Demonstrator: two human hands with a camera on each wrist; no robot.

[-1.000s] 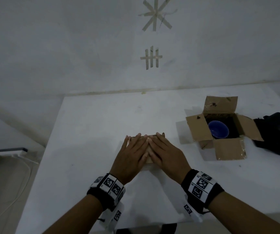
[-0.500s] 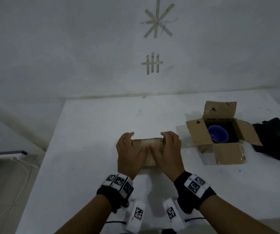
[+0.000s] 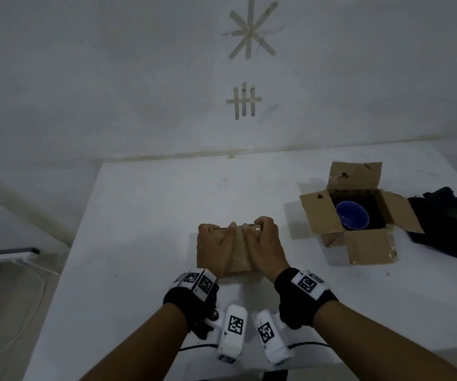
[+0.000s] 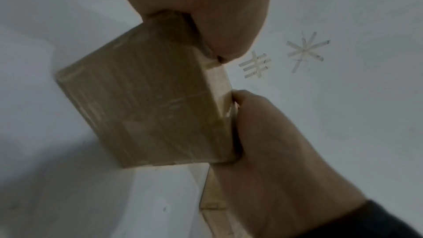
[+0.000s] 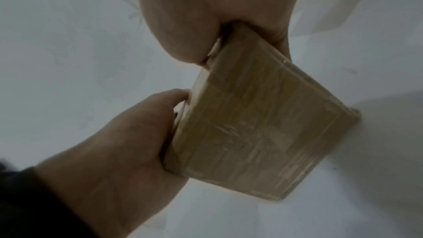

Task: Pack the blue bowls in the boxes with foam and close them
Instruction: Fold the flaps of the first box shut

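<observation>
A closed brown cardboard box (image 3: 239, 253) sits in the middle of the white table, held from both sides. My left hand (image 3: 214, 247) grips its left side and my right hand (image 3: 266, 243) its right side, with the fingers of both curled over the far top edge. The left wrist view shows the box (image 4: 146, 100) tilted, with a shadow under it. In the right wrist view the same box (image 5: 251, 129) is clamped between both palms. To the right stands an open box (image 3: 370, 246) with its flaps spread and a blue bowl (image 3: 352, 215) inside on dark padding.
A black heap of soft material (image 3: 447, 221) lies at the table's right edge, beside the open box. The table (image 3: 153, 215) ends at the wall behind and drops off on the left, where a white device (image 3: 15, 253) and a cable lie lower down.
My hands lay flat on top of the closed box a second ago. They have since slid to its sides and curled round it, and the box has tipped slightly.
</observation>
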